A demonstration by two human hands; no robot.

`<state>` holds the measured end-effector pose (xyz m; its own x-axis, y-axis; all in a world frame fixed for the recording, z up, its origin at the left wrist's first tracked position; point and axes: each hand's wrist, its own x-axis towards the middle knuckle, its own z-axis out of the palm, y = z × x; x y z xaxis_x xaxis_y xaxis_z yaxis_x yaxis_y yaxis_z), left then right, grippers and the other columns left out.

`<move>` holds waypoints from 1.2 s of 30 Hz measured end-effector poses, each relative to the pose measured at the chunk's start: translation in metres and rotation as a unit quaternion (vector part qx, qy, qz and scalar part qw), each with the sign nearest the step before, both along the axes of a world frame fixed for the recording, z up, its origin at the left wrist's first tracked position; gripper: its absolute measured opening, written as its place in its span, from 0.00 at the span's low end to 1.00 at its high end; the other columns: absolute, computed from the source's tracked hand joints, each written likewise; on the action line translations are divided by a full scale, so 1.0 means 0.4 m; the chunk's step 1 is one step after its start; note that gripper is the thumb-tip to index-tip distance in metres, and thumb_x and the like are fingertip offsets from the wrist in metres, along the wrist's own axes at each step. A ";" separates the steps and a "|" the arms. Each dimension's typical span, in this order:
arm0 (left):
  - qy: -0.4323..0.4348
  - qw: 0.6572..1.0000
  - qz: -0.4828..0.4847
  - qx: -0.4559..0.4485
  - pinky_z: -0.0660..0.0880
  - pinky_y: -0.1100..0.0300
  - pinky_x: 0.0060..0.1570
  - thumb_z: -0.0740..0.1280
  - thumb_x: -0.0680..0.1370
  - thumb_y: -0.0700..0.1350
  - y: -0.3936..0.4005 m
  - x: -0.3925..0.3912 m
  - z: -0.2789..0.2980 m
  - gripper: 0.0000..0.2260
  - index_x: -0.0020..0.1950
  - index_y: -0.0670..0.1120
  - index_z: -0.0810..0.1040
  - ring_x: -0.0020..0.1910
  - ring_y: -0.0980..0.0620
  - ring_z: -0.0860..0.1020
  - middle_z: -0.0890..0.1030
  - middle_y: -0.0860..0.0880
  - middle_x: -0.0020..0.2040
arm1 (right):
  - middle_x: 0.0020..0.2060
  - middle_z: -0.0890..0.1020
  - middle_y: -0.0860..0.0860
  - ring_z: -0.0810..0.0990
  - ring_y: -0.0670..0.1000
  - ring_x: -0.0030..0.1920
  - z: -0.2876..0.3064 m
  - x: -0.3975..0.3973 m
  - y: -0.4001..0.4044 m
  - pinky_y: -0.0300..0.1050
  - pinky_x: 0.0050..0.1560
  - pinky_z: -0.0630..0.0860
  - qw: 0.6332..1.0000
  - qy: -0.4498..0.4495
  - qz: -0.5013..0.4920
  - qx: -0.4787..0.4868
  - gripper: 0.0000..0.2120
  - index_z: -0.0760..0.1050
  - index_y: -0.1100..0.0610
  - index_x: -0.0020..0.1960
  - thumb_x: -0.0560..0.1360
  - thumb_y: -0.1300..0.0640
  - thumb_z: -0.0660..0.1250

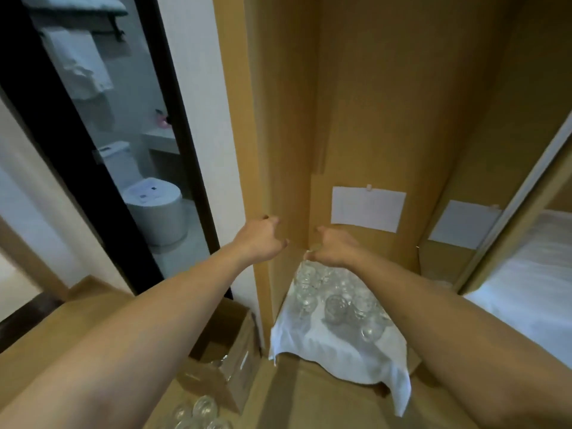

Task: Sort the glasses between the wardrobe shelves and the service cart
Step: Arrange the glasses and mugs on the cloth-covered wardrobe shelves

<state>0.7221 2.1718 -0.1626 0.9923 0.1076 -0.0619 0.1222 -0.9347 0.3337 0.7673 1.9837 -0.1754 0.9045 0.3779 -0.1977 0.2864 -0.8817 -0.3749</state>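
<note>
Several clear patterned glasses (335, 308) stand on a white cloth (340, 348) spread over a wardrobe shelf (312, 394). My right hand (335, 247) hovers over the rearmost glasses, with its fingers curled down towards one glass rim; blur hides whether it grips the glass. My left hand (263, 238) floats at the front edge of the wardrobe's left side panel (263, 150), fingers loosely curled and holding nothing. More glasses (201, 411) sit in an open cardboard box (238, 335) at the lower left.
Two white paper labels (368, 209) (461, 224) are stuck on the wardrobe's back wall. A dark-framed bathroom doorway (93, 181) opens on the left. A bed with white linen (526, 289) lies to the right, beyond a sliding door rail.
</note>
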 end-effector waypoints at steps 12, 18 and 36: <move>0.048 0.992 -0.089 -0.076 0.63 0.55 0.72 0.69 0.79 0.52 -0.144 0.101 -0.169 0.29 0.78 0.46 0.66 0.77 0.41 0.63 0.65 0.39 0.78 | 0.72 0.72 0.58 0.70 0.60 0.71 -0.156 -0.031 -0.165 0.51 0.68 0.70 0.987 0.029 -0.154 -0.022 0.35 0.62 0.53 0.78 0.76 0.42 0.69; 0.057 0.991 -0.099 -0.064 0.66 0.53 0.71 0.69 0.79 0.54 -0.204 0.153 -0.214 0.29 0.77 0.47 0.67 0.74 0.41 0.67 0.67 0.42 0.77 | 0.71 0.73 0.58 0.72 0.62 0.70 -0.217 0.013 -0.226 0.54 0.67 0.73 0.980 0.044 -0.194 0.007 0.38 0.60 0.52 0.79 0.75 0.40 0.69; 0.106 0.990 -0.066 -0.065 0.69 0.54 0.68 0.69 0.79 0.53 -0.298 0.323 -0.357 0.28 0.76 0.46 0.68 0.72 0.39 0.69 0.68 0.41 0.75 | 0.69 0.74 0.60 0.73 0.62 0.69 -0.383 0.188 -0.313 0.53 0.69 0.72 0.974 0.097 -0.202 0.027 0.37 0.64 0.54 0.77 0.75 0.40 0.71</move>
<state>0.8514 2.0526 -0.3052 0.9601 -0.0441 -0.2761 0.0831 -0.8979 0.4322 0.8424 1.8586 -0.3286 0.9292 0.0142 -0.3693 -0.1599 -0.8854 -0.4364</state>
